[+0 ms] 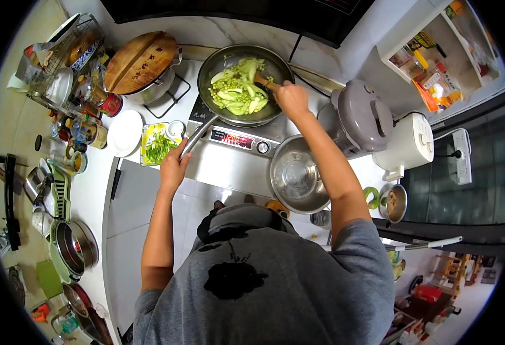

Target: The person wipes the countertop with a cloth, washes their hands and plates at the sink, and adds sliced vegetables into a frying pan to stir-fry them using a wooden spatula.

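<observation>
My left hand (174, 167) is closed round the metal handle of a frying pan (206, 69), which sits on an induction cooker (235, 138) with a lit red display. Pale green vegetable slices (242, 95) and small green peas or beans lie heaped in the pan. My right hand (293, 99) grips a wooden spatula (266, 83) over the pan's right side, its blade against the food. Left of the pan handle, a yellow-patterned tray (145, 142) holds chopped greens (159, 148) and a small white dish (175, 129).
A pot with a wooden lid (140, 62) stands back left, a white plate (125, 133) in front of it. Bottles (91, 132) crowd the left. An empty steel bowl (296, 172), a grey pressure cooker (363, 118) and a white appliance (407, 144) stand on the right.
</observation>
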Available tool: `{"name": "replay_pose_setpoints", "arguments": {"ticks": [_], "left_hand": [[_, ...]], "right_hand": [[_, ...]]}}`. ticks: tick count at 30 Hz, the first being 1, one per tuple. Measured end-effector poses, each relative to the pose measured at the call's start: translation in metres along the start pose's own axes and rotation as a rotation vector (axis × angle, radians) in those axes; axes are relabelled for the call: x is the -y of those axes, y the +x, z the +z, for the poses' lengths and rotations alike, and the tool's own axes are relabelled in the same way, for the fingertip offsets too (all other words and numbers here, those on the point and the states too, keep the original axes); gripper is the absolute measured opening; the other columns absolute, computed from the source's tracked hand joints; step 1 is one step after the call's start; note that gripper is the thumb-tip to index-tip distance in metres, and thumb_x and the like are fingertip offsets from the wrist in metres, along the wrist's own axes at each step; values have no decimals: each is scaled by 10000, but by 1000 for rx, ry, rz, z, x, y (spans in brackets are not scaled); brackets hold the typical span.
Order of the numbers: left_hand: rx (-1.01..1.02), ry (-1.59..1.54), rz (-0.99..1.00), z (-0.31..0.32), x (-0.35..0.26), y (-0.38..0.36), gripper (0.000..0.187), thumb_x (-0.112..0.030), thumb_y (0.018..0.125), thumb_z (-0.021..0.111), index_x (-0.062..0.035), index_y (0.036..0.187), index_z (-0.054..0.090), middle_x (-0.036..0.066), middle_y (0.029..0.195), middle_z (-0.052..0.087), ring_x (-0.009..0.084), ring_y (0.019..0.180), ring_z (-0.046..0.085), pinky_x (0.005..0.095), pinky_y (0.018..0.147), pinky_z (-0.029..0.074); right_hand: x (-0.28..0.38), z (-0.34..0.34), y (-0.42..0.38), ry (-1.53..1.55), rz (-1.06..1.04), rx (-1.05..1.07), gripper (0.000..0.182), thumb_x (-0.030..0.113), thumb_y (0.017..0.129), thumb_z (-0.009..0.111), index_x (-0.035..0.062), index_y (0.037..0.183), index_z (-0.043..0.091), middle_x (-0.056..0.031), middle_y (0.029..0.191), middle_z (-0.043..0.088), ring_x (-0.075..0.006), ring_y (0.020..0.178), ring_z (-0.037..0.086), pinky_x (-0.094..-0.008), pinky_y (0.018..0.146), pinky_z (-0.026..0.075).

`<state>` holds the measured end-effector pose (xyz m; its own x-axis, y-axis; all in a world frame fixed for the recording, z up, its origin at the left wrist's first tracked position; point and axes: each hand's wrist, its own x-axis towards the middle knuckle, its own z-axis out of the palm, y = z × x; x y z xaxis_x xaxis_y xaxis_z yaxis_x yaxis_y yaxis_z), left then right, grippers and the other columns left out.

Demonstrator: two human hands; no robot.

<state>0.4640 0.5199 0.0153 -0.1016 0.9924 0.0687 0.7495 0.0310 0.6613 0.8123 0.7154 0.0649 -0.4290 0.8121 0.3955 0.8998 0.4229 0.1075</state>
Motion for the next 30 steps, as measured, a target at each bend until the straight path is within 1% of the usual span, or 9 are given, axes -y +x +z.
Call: {"name": "replay_pose_setpoints", "arguments": {"ticks": [3,6,10,11,17,21,24,27,30], "left_hand": [[-19,-42,25,1,2,-1,433,-194,885,650,-96,1302,589,185,979,663,326,845,635,404,771,499],[0,15,-21,1,1,-1,428,-190,884,649,-96,1298,592,185,974,663,337,861,636,409,782,500],[-37,6,24,3,4,-2,427,-189,883,650,-96,1296,592,186,969,662,344,869,636,410,784,501],[-36,7,25,3,4,-1,428,-190,883,651,-97,1296,591,186,970,662,344,870,636,410,785,501],[-28,-33,33,2,3,-1,426,-197,884,654,-103,1295,593,187,970,662,343,872,637,406,787,497],[-51,-36,67,3,5,0,418,-204,888,653,-105,1290,598,190,969,661,339,866,636,404,784,495],[5,-2,-55,-1,-4,-2,416,-209,889,652,-110,1290,600,189,959,659,338,853,637,406,775,495],[-20,-18,-7,1,1,-2,420,-212,888,652,-114,1293,598,185,943,658,340,836,638,412,758,495],[-46,-46,28,7,9,0,419,-213,888,652,-116,1292,598,183,931,655,343,826,637,416,749,496]], "right_hand": [[6,-31,0,-14,-87,2,157,117,782,589,56,705,712,-173,719,679,-301,650,690,-417,575,541],[3,-93,-8,-69,7,168,164,143,781,602,48,690,701,-181,709,676,-302,652,690,-409,574,543],[-2,-123,-15,187,-15,498,165,239,804,618,169,845,762,-126,803,710,-310,749,691,-436,667,549],[7,-117,-16,183,0,503,184,264,824,608,241,918,764,-96,852,718,-317,793,686,-443,710,546],[47,-27,-2,270,261,256,247,270,892,555,118,937,745,-187,823,698,-359,773,683,-473,714,541],[31,-22,5,306,397,73,253,257,919,534,112,875,737,-212,794,689,-386,744,679,-483,680,537],[23,-36,9,254,439,54,241,280,914,550,144,1003,729,-206,817,685,-390,752,665,-500,687,528],[17,14,-4,197,339,107,228,282,908,568,123,956,725,-207,772,677,-389,716,663,-502,656,525],[25,14,-14,138,219,190,223,287,901,584,108,906,717,-192,725,668,-387,687,658,-496,614,520]]}}
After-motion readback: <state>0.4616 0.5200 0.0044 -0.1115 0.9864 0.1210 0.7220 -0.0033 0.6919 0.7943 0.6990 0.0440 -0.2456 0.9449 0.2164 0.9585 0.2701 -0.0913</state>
